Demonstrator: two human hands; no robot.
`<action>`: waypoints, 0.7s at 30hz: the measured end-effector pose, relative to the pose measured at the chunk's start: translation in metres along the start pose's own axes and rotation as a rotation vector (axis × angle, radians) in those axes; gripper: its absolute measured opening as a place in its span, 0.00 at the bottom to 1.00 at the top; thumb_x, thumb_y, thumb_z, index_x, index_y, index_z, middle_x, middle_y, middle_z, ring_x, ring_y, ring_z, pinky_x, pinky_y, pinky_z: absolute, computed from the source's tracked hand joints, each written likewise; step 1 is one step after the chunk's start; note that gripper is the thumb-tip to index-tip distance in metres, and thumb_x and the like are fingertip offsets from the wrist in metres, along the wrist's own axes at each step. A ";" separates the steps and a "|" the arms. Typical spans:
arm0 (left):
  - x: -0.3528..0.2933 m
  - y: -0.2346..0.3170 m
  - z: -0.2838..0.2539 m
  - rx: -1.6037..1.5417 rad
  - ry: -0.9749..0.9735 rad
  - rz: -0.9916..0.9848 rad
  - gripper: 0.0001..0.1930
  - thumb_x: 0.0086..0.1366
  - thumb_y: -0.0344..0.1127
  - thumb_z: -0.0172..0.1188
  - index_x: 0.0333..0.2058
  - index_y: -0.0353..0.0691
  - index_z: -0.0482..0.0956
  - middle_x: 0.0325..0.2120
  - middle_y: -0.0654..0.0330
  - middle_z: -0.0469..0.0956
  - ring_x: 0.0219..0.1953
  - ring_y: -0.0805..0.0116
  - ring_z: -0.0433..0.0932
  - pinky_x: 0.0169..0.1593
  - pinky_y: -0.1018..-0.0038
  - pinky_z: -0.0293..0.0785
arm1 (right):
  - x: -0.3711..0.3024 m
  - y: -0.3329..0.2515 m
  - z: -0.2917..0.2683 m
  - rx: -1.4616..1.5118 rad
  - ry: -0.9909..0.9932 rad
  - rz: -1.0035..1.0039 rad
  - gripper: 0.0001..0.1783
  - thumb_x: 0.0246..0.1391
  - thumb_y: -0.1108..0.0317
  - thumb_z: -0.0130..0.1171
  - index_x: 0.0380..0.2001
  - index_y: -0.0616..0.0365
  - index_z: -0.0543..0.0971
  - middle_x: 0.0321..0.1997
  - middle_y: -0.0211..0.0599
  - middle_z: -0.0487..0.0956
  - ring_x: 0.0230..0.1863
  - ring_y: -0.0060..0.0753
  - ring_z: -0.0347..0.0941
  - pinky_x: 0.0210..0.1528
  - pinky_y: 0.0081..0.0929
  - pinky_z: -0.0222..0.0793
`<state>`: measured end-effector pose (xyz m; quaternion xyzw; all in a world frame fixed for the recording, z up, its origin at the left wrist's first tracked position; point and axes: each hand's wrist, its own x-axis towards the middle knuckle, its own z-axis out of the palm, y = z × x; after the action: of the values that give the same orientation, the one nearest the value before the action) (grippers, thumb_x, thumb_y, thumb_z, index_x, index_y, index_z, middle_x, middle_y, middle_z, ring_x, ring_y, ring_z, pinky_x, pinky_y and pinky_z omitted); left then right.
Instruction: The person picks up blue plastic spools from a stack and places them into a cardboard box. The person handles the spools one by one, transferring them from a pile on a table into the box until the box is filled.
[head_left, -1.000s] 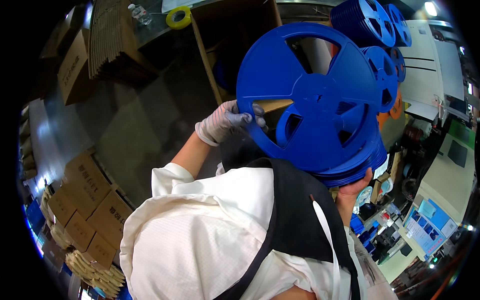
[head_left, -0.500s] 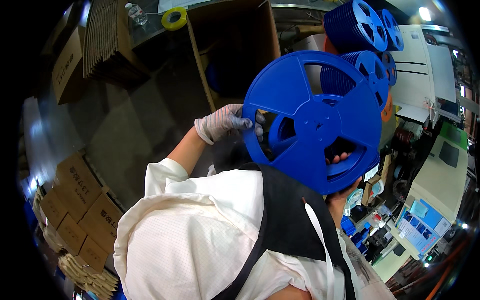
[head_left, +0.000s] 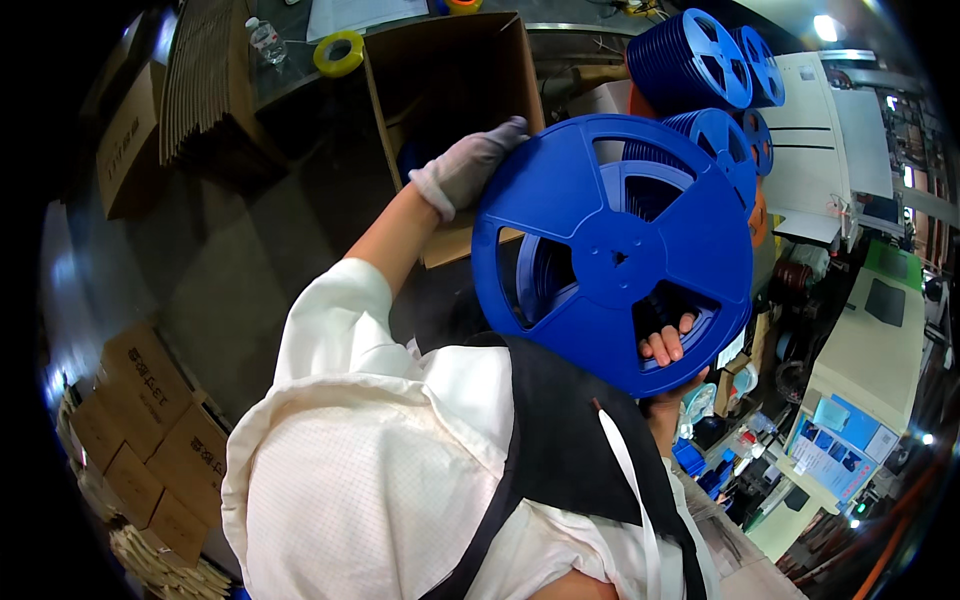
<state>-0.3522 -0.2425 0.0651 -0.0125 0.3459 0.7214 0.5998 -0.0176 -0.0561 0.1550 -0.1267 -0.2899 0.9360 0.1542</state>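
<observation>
A large blue plastic reel (head_left: 540, 190), with three cut-out windows around its hub, faces me in front of my chest. More blue rims show behind it, so it is the front one of a stack. My right hand (head_left: 668, 343) is bare and closed on the lower right rim, its fingertips coming through the lower window. At the upper left edge lies my left hand (head_left: 468, 168), in a pale grey glove, fingers stretched along the outer rim. Part of the left fingers may be hidden behind the reel. Just beyond that hand stands an open cardboard box (head_left: 455, 70) with something blue inside.
Stacked blue reels (head_left: 690, 65) stand at the far right. A yellow tape roll (head_left: 338, 54) and a plastic bottle (head_left: 266, 40) lie on the far table. Flattened cartons (head_left: 215, 80) lean at the left, and closed cartons (head_left: 145, 380) are piled lower left. Pale machines (head_left: 870, 340) line the right.
My left hand has left the reel's left window and moved up to its upper left edge. The reels have turned slightly and shifted a little left; more right fingertips show in the lower window.
</observation>
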 end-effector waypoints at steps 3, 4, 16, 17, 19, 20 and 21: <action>-0.001 -0.004 0.008 0.090 0.085 0.161 0.25 0.64 0.52 0.58 0.49 0.36 0.76 0.40 0.58 0.79 0.48 0.69 0.76 0.54 0.72 0.72 | -0.005 0.001 0.002 -0.017 0.010 -0.020 0.33 0.46 0.55 0.72 0.47 0.52 0.63 0.28 0.28 0.70 0.33 0.29 0.72 0.51 0.39 0.68; -0.007 -0.014 0.005 0.067 0.109 0.111 0.25 0.64 0.51 0.58 0.49 0.35 0.76 0.40 0.58 0.79 0.47 0.68 0.77 0.52 0.72 0.73 | -0.008 0.002 -0.001 -0.022 0.008 -0.031 0.33 0.46 0.55 0.72 0.48 0.52 0.63 0.28 0.28 0.70 0.33 0.29 0.72 0.51 0.39 0.68; -0.082 -0.101 0.009 -0.230 0.107 0.014 0.18 0.63 0.38 0.62 0.49 0.37 0.73 0.39 0.57 0.80 0.38 0.64 0.81 0.42 0.69 0.81 | 0.015 0.001 0.002 -0.105 0.232 -0.040 0.32 0.50 0.51 0.64 0.53 0.55 0.64 0.30 0.27 0.65 0.33 0.27 0.64 0.51 0.37 0.64; -0.078 -0.099 0.002 -0.220 0.123 0.039 0.18 0.64 0.36 0.61 0.49 0.36 0.73 0.39 0.56 0.80 0.39 0.62 0.81 0.43 0.67 0.81 | 0.021 -0.001 0.001 -0.124 0.279 -0.032 0.33 0.50 0.53 0.63 0.54 0.56 0.65 0.35 0.31 0.70 0.39 0.31 0.69 0.52 0.38 0.66; -0.075 -0.091 -0.009 -0.216 0.132 0.087 0.17 0.64 0.35 0.60 0.49 0.36 0.72 0.39 0.55 0.80 0.39 0.60 0.81 0.43 0.66 0.81 | 0.029 -0.008 -0.003 -0.203 0.434 -0.014 0.32 0.50 0.56 0.63 0.54 0.60 0.69 0.47 0.41 0.76 0.47 0.39 0.75 0.54 0.43 0.70; -0.075 -0.087 -0.013 -0.221 0.124 0.110 0.17 0.63 0.34 0.61 0.49 0.36 0.73 0.39 0.56 0.80 0.39 0.61 0.81 0.44 0.67 0.80 | 0.034 -0.008 -0.004 -0.225 0.476 -0.004 0.31 0.49 0.57 0.63 0.54 0.62 0.70 0.50 0.44 0.76 0.48 0.41 0.76 0.55 0.44 0.71; -0.075 -0.082 -0.018 -0.226 0.117 0.136 0.17 0.63 0.34 0.62 0.48 0.36 0.73 0.38 0.57 0.80 0.39 0.62 0.81 0.44 0.68 0.80 | 0.035 -0.004 -0.001 -0.187 0.657 -0.082 0.31 0.49 0.59 0.62 0.54 0.64 0.69 0.49 0.45 0.77 0.44 0.42 0.77 0.54 0.43 0.72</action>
<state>-0.2667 -0.3124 0.0447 -0.0988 0.2967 0.7927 0.5233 -0.0487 -0.0397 0.1508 -0.4232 -0.3144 0.8075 0.2646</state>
